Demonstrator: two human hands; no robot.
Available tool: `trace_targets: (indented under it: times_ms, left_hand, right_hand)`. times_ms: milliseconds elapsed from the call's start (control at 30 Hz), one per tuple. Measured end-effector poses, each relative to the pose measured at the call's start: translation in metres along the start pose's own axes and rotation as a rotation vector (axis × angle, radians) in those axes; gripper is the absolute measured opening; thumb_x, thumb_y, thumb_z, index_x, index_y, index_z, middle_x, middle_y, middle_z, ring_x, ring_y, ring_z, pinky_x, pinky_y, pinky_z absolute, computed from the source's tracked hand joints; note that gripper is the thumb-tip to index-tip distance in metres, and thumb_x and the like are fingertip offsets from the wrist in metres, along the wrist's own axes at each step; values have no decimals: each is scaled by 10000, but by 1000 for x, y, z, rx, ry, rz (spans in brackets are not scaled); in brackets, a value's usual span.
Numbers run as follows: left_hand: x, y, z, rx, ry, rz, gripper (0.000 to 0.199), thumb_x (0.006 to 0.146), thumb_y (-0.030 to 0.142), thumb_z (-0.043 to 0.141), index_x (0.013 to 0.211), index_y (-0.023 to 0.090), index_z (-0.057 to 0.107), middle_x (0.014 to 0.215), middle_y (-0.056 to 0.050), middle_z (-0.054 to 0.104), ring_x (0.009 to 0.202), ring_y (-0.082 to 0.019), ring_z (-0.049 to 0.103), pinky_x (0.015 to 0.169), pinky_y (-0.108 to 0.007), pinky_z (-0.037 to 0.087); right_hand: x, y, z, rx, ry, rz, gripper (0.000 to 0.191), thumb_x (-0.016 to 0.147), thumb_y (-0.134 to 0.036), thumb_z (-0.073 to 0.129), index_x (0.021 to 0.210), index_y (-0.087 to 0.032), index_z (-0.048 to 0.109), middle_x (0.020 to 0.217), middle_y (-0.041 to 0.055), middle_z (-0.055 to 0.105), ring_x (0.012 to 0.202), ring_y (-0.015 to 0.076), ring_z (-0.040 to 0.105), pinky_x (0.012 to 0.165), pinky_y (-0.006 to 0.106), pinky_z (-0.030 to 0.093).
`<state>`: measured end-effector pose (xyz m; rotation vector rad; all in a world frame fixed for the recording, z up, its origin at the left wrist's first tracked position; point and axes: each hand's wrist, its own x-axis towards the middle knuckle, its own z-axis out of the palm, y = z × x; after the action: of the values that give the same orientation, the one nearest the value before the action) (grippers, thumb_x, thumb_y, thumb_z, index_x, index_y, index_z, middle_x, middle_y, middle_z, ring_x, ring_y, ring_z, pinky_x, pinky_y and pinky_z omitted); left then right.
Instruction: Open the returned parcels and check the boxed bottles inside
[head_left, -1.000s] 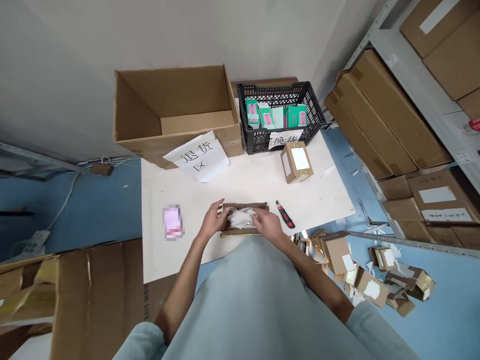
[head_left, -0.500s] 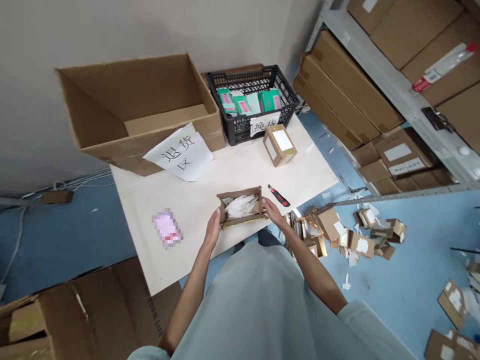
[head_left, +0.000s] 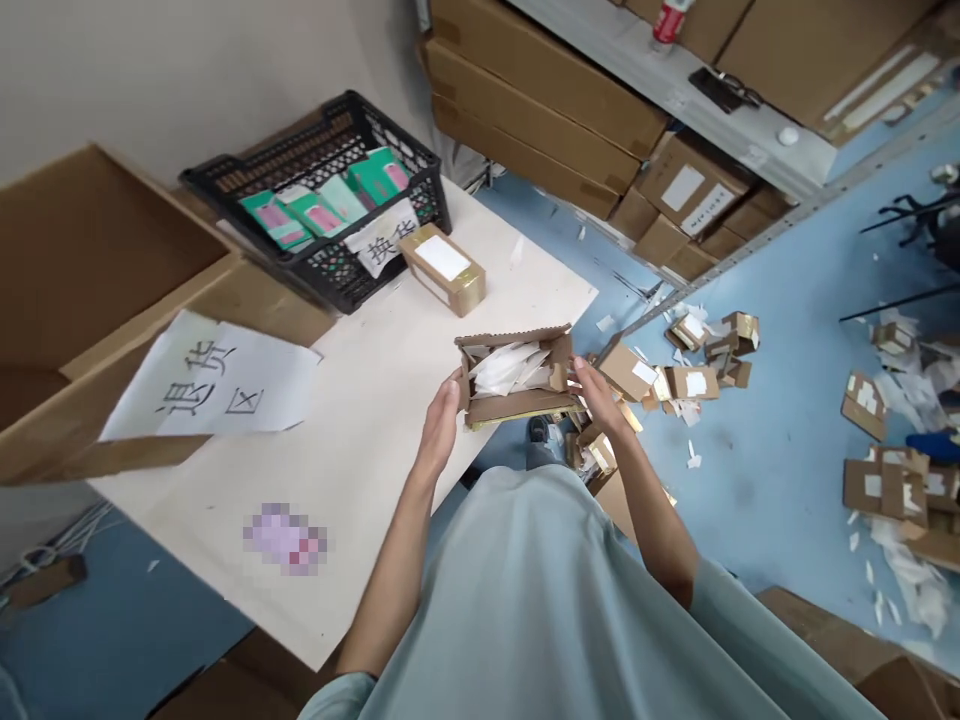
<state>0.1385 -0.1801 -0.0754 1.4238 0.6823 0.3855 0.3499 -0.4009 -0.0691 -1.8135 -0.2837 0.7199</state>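
Observation:
Between my two hands is a small open cardboard box point(head_left: 517, 405) with crumpled white paper scraps inside. My left hand point(head_left: 441, 425) holds its left end, and my right hand point(head_left: 598, 392) grips the right end. The box is at the table's front right edge, partly over the floor. Behind it a closed brown carton point(head_left: 444, 268) with a white label stands on the white table point(head_left: 360, 400). A pixelated pinkish-purple item point(head_left: 285, 538) lies near the table's front left. The cutter is out of sight now.
A black crate point(head_left: 352, 290) with green and pink boxes stands at the back. To its left is a large open carton point(head_left: 142, 450) with a paper sign point(head_left: 214, 380). Metal shelving point(head_left: 795, 165) with cartons is at the right. Several discarded boxes point(head_left: 694, 382) litter the blue floor.
The view has turned to the right. The open box, still in both hands, has moved right, from over the table to its edge, and looks larger.

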Motion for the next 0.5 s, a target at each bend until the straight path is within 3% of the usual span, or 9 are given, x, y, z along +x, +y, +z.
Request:
trace_targets:
  times_ms: [167,300,400,500]
  left_hand:
    - [60,18,116,111,-226,-38,685,1107,697,459,1590,242,626,1695,-86,581,1618,-318,486,1342,-482,400]
    - [102,18,215,193,-389,-24,676,1104,683,468,1582,234,631,1701,-81,576,1636,-305,462,1367,-459,355]
    - [126,9,278,248,-487,-52,684,1091,693,493,1578,234,635,1719,-82,554,1658,-304,430,1379,-434,327]
    - [139,-5,319,262,-557,-143,700,1086,710,484,1606,257,604,1743,-86,522,1641,-317,459,1353,-446,373]
  right_hand:
    - [3,28,-107,23,227,76,906,1012,-910,393,1591,-257,637,1552,140,693,1379,349,700,1095,496,637]
    - [-1,58,-187,64,377,125,894,1032,-902,345,1573,-257,647,1470,160,744,1305,353,742,1057,513,649]
    - [-7,85,-233,85,484,153,892,1047,-891,315,1535,-238,679,1483,179,734,1365,351,713,1102,498,622]
    - [-13,112,-263,31,634,205,852,1062,-864,321,1572,-263,646,1595,161,656,1494,337,618,1195,514,551]
